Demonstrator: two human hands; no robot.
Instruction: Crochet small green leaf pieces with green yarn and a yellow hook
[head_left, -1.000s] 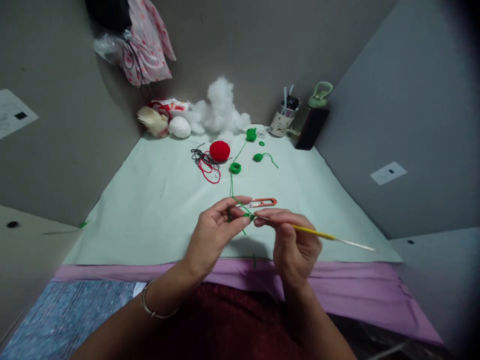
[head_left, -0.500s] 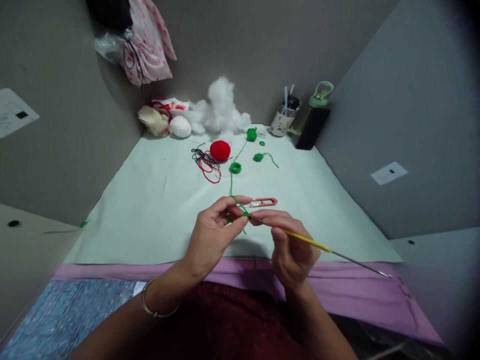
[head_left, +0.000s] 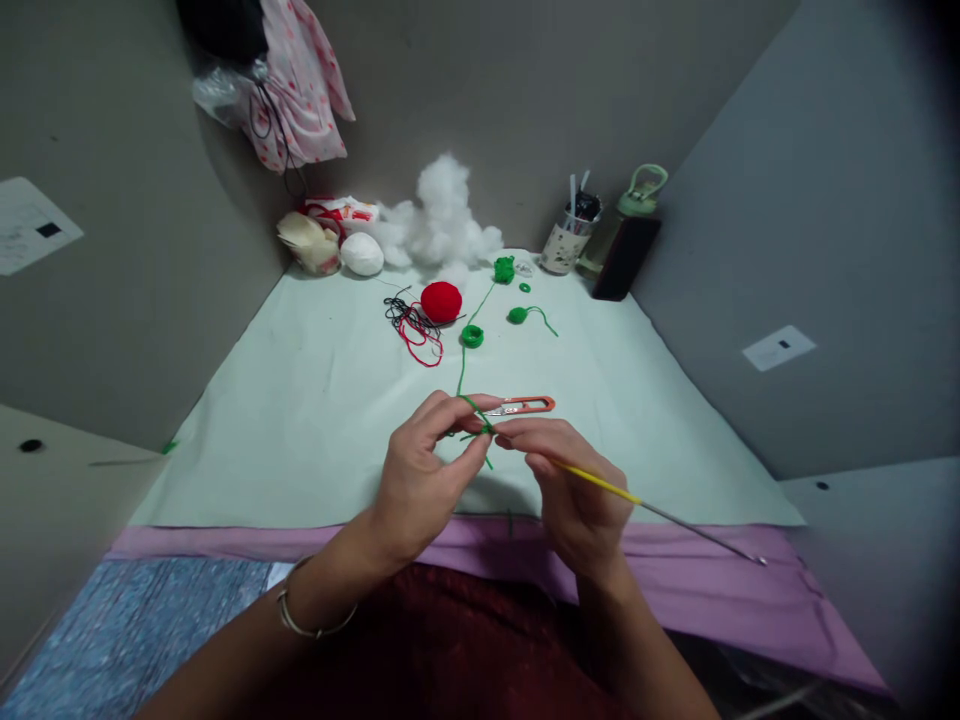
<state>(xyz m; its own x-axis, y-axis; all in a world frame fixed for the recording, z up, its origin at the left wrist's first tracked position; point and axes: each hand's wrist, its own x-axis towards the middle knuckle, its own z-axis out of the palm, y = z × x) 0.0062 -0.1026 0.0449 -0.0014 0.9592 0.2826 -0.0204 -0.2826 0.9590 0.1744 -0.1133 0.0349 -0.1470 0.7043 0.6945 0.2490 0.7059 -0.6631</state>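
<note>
Between the thumb and fingers of my left hand (head_left: 427,470) is a small piece of green crochet work (head_left: 486,429), with a strand of green yarn (head_left: 460,372) running over the forefinger. My right hand (head_left: 581,490) grips a crochet hook (head_left: 600,483) with a yellow handle; its working tip is at the green piece, mostly hidden by the fingers. The hook's other metal end points down to the right. Just beyond the fingertips lie orange-handled thread snips (head_left: 536,404). The strand leads back to a green yarn ring (head_left: 472,336) on the table cover.
A red yarn ball (head_left: 441,302) and tangled black and red strands (head_left: 412,330) lie mid-table. Green pieces (head_left: 517,315) sit to their right. White stuffing (head_left: 446,215), a cup of tools (head_left: 566,240), a bottle (head_left: 637,205) and a dark phone-like slab (head_left: 626,260) stand along the back.
My right hand and the hook have shifted slightly left, with the hook's rear end moving left and a little down. The left hand has moved only slightly.
</note>
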